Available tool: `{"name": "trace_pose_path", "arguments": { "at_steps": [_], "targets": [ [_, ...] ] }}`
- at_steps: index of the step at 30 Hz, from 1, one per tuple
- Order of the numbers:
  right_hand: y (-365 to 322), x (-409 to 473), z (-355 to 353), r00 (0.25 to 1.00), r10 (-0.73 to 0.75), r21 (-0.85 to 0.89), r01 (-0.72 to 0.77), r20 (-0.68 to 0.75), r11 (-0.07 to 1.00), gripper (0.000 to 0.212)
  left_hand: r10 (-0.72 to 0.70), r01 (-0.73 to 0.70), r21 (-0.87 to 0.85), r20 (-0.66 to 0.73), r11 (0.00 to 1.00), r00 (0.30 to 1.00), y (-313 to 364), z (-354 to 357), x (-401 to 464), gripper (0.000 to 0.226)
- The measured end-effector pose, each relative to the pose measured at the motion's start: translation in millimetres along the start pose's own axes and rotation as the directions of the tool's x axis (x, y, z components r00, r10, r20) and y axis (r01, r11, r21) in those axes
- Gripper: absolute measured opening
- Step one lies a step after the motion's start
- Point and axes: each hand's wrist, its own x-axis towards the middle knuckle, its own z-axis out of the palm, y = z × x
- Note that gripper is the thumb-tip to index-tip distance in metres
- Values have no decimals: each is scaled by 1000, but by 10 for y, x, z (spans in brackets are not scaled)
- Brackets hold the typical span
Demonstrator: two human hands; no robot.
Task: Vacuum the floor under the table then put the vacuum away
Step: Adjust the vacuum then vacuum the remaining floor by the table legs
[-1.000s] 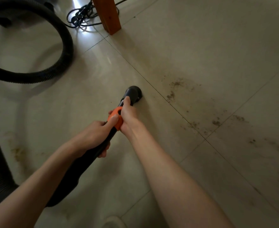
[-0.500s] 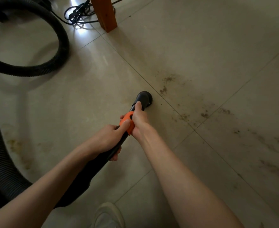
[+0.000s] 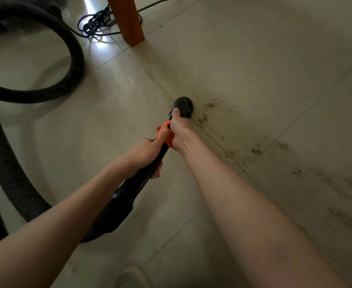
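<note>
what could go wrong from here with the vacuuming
The ribbed hose loops wide on the floor by the person's side, so a step back could catch it. The tangled cord lies against the table leg and may snag. The nozzle sits at the edge of the dirt trail; specks farther right could get missed.

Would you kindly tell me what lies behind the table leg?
Behind the table leg, a tangled black cord lies on the floor; the leg hides part of it.
</note>
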Motion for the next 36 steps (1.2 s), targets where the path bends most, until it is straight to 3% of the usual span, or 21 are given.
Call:
{"name": "trace_pose_path", "arguments": {
  "at_steps": [22,36],
  "targets": [
    [-578,343,-142,1000,-27,144,29,-16,989,37,31,-28,124,-28,992,999,566,-54,511,62],
    [-64,21,-37,999,40,72,-40,5,997,40,-72,72,72,4,995,997,141,-75,130,60]
  ]
}}
